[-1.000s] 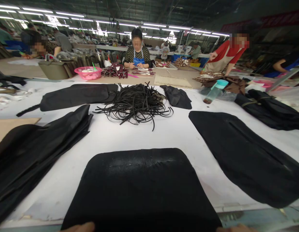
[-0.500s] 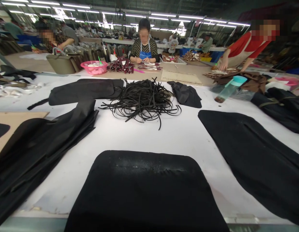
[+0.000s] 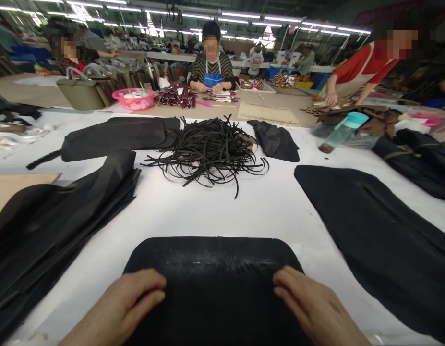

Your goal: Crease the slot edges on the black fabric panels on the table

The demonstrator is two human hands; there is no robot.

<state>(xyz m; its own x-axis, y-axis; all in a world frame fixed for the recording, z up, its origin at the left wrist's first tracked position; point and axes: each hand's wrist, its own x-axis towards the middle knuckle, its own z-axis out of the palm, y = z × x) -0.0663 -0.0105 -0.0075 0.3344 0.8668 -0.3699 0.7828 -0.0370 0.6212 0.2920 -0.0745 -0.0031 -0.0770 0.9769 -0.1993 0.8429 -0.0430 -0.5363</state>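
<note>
A black fabric panel [image 3: 215,307] with rounded corners lies in front of me on the white tabletop, a pale dusty crease running across its upper part. On its left side rests my left hand [image 3: 134,295], fingertips on the surface and thumb a little apart from the fingers. My right hand [image 3: 304,295] mirrors it on the right side, also with a gap between thumb and fingers. Neither hand shows a fold of fabric between its fingers. Beyond the panel sits a tangled pile of thin black strips [image 3: 211,149].
Black fabric pieces lie at left [image 3: 64,216] and another black panel [image 3: 373,230] at right. A turquoise-lidded bottle [image 3: 342,132] stands tilted at the back right. Across the table are a pink basin [image 3: 134,99], olive bags [image 3: 87,91] and several people working.
Both my hands have come into view from below and now rest on the near panel. That panel sits slightly closer to me and straighter. The person at far left has stretched out an arm.
</note>
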